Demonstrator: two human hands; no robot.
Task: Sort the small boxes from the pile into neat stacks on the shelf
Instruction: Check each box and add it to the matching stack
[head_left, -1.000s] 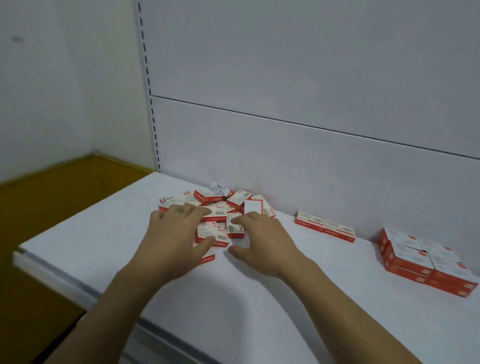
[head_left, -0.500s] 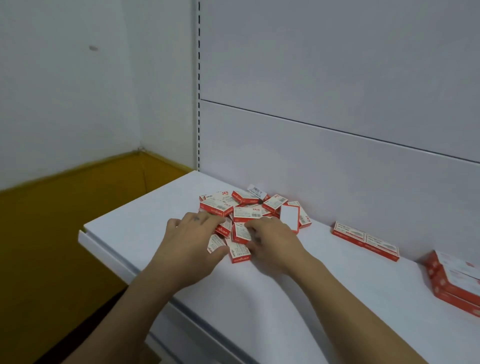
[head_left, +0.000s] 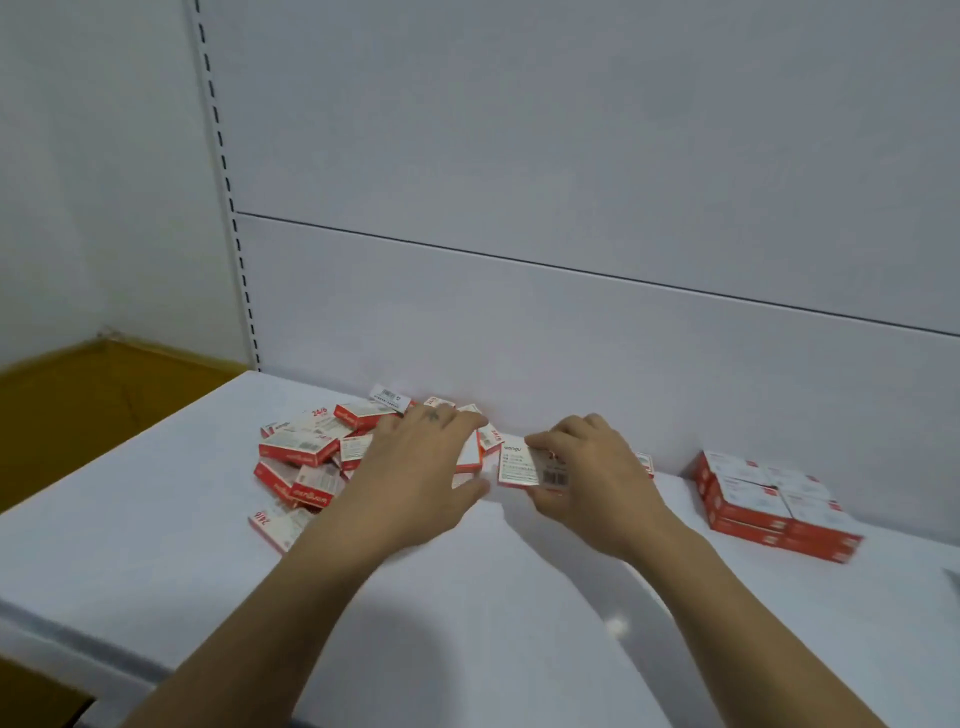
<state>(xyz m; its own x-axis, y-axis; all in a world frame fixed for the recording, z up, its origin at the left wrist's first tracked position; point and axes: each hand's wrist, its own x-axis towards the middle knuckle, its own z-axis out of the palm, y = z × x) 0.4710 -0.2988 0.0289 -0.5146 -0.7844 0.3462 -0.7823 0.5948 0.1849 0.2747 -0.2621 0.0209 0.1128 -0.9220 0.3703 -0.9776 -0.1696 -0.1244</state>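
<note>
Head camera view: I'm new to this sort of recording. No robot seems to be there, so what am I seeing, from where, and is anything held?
There is no machine: a person works bare-handed, and the single camera sits on their head, looking forward and down at the work. The white shelf carries a loose pile of small red-and-white boxes on the left and a neat stack of the same boxes on the right. The left hand lies spread over the pile with fairly straight fingers, gripping nothing that I can see. The right hand pinches one box, its white barcode face toward the camera, just right of the pile.
</note>
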